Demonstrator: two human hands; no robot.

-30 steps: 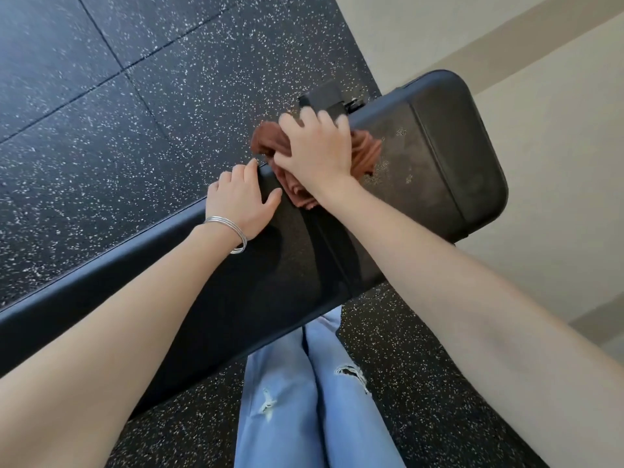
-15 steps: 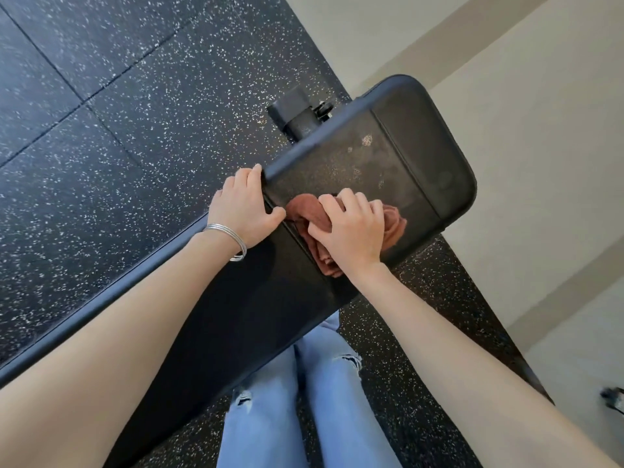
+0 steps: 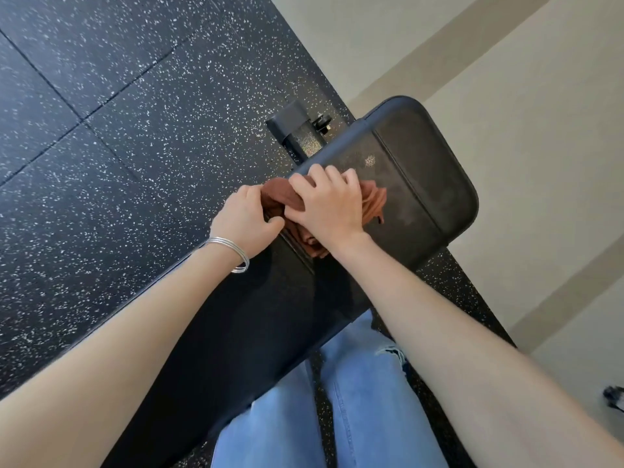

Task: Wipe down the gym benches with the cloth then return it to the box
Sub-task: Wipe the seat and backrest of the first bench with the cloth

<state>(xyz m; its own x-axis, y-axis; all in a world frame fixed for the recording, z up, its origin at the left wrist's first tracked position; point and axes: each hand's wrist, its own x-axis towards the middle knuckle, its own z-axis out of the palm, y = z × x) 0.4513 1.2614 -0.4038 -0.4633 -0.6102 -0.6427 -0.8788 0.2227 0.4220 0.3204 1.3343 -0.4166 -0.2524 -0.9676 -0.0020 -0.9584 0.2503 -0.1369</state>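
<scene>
Underfoot lies black rubber floor [image 3: 141, 136] flecked white, meeting pale flooring [image 3: 540, 136] at right. Across it runs a black padded bench [image 3: 425, 170] — the right hand [image 3: 329, 206] presses a bunched rust-brown cloth [image 3: 373, 199] onto it, fingers curled over the cloth, while the left hand [image 3: 244, 219] — bracelet [image 3: 233, 249] at the wrist — curls over the bench's far edge, touching the cloth.

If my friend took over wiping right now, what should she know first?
Right hand: pressing the brown cloth flat on the black bench.
Left hand: on the bench's far edge, touching the cloth's bunched end.
Done: can't tell how much is wiped; a pale smudge sits just beyond the cloth.
Left: wipe that end pad, any other benches, then return the cloth to its box, which isn't in view.
</scene>
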